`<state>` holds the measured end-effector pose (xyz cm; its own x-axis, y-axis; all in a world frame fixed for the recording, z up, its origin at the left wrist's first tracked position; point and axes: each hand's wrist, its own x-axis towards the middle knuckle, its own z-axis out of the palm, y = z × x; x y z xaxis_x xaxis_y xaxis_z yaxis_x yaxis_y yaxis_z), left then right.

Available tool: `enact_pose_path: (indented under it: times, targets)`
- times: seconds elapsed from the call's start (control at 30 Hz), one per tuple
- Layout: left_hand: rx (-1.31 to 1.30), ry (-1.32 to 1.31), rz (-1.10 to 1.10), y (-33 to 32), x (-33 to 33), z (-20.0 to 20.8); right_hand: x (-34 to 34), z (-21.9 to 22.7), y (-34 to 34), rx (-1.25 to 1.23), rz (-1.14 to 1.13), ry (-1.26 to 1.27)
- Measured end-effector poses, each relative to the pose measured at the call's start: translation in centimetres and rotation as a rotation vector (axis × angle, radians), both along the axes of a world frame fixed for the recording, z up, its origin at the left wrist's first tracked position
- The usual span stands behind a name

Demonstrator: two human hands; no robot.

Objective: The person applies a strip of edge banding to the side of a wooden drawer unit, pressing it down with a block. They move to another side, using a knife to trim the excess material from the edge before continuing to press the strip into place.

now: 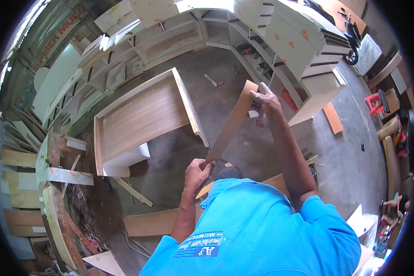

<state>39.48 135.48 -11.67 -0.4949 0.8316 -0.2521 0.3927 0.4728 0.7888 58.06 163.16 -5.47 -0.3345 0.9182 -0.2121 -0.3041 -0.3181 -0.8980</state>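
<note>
A long, narrow strip of brown board [230,125] slants in front of me, its upper end pointing away to the right. My left hand [198,175] is closed on its near end, thumb on the face. My right hand [266,102] grips the far end, with pale dust on the fingers. To the left of the strip lies a shallow wooden frame [147,108] with a wood-grain panel inside and a pale raised rim. A white panel [126,158] shows beneath its near side.
White cabinet carcasses [170,43] line the back, and a stacked white cabinet [303,55] stands at the right. Offcuts [135,192] and a brown board [152,223] lie on the floor near me. Scrap wood [23,188] fills the left side. A red stool [375,105] is far right.
</note>
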Motion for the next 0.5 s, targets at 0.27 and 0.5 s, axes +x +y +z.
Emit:
enact_pose_path:
  times: [0.27, 0.5]
  targets:
    - [-0.146, -0.385, -0.003, 6.8, -4.8, -7.2, -9.8, -2.9, 13.9, 0.154, 0.176, -0.081]
    - [0.015, -0.556, 0.124, 16.2, -10.9, -14.6, -20.6, -9.1, 23.9, -0.030, 0.305, -0.158]
